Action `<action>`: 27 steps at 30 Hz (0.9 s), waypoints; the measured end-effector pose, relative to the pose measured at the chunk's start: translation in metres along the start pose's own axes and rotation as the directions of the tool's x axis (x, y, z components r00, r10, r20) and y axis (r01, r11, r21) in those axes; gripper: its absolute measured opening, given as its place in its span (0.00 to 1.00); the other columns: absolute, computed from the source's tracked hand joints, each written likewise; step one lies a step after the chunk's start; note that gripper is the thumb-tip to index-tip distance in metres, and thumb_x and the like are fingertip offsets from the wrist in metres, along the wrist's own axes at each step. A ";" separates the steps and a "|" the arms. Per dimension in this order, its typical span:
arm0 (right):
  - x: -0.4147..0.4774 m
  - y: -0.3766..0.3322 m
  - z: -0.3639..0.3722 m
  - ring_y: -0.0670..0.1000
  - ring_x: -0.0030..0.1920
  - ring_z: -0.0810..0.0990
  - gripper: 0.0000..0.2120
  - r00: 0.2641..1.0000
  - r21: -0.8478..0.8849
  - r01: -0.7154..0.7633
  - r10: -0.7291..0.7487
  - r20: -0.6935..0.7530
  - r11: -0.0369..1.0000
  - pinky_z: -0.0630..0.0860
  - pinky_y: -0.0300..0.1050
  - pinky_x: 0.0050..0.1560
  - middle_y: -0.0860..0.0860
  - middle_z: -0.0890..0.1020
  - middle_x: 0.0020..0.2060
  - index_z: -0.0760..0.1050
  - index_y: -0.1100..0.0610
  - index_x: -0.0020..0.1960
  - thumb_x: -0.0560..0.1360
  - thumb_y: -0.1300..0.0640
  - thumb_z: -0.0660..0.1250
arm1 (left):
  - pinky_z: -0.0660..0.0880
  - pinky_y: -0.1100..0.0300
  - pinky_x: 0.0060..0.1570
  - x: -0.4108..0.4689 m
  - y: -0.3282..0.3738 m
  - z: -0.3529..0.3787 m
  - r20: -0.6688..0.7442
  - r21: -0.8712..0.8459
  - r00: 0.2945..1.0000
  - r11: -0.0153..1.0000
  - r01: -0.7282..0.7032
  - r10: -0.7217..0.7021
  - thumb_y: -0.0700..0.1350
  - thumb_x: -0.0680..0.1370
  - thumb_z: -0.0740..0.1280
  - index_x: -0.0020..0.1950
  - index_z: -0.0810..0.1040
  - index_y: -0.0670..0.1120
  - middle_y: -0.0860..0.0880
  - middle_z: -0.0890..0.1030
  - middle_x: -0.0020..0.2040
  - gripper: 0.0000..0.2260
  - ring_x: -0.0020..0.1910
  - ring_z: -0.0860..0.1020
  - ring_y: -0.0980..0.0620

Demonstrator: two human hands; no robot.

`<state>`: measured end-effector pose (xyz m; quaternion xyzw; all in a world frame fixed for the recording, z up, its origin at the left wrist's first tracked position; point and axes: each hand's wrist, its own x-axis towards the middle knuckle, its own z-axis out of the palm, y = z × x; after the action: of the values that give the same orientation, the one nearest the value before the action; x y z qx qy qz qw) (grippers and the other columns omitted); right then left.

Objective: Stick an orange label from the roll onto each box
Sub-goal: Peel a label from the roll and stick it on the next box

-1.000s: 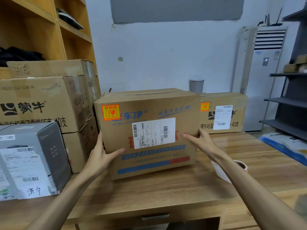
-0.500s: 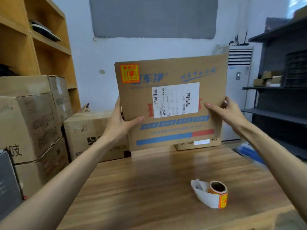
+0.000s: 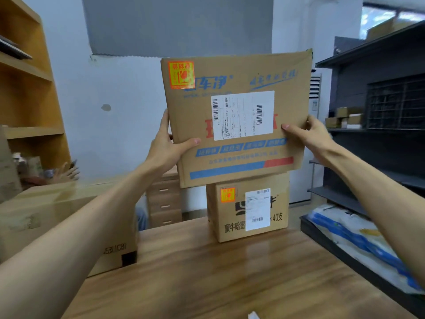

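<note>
At left, a plain brown carton shows no orange label. The left hand and right hand, fingers clamped, hold a labelled printed cardboard box over a smaller labelled carton on the wooden worktop; roll unseen.

Both arms reach forward and up, left hand and right hand gripping, thumbs facing inward.
</note>
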<state>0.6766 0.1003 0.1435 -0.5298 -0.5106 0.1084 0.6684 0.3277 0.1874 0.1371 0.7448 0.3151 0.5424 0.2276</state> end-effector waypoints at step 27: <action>0.098 0.134 -0.007 0.51 0.58 0.76 0.25 0.995 -0.077 -0.091 0.094 0.040 0.993 0.72 0.38 0.49 0.53 0.76 0.62 0.68 0.58 0.70 0.77 0.50 0.70 | 0.80 0.49 0.54 0.068 -0.084 0.116 0.011 0.049 0.996 0.995 0.083 -0.084 0.58 0.74 0.74 0.81 0.48 0.61 0.57 0.76 0.60 0.45 0.47 0.79 0.61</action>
<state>0.7800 0.2191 0.0905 -0.5751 -0.5036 0.1316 0.6312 0.4336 0.2948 0.0899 0.7398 0.3577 0.5197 0.2340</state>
